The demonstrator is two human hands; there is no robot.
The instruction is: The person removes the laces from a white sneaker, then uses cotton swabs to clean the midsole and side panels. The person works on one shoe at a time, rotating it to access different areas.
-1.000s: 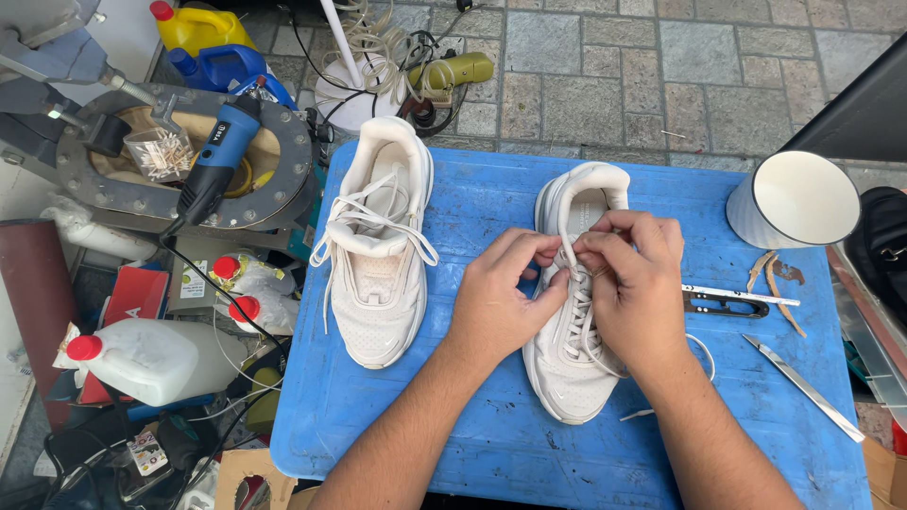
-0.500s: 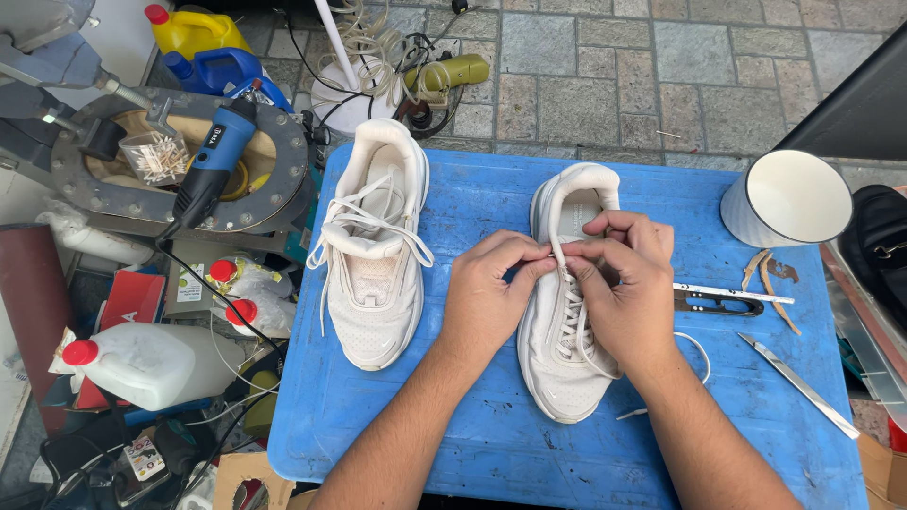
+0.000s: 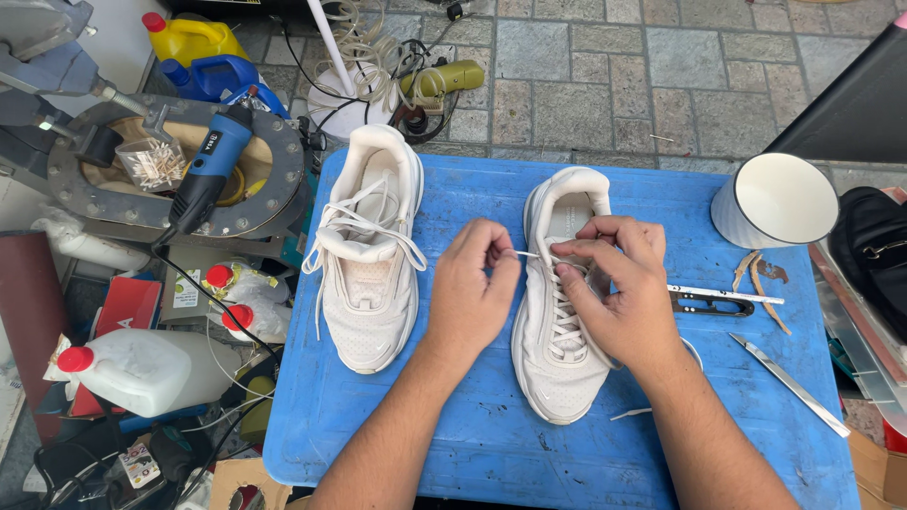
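Note:
Two white sneakers lie on a blue table [image 3: 472, 453], toes toward me. My left hand [image 3: 472, 288] pinches a white lace [image 3: 525, 253] and holds it out sideways from the right sneaker [image 3: 559, 368]. My right hand [image 3: 614, 283] rests on that sneaker's tongue and upper eyelets, fingers pressed on the laces. The left sneaker [image 3: 368, 255] sits apart with its laces loose and trailing over its sides.
A white cup [image 3: 775, 203], small snips [image 3: 713, 302] and a thin metal blade [image 3: 789, 382] lie at the table's right. On the left stand a blue power tool [image 3: 213, 170], a round metal ring, white bottles with red caps [image 3: 132, 368] and cables. Paving stones lie beyond.
My left hand has drawn the lace out to the left, away from the sneaker. My right hand stays on the eyelets. The view has shifted slightly.

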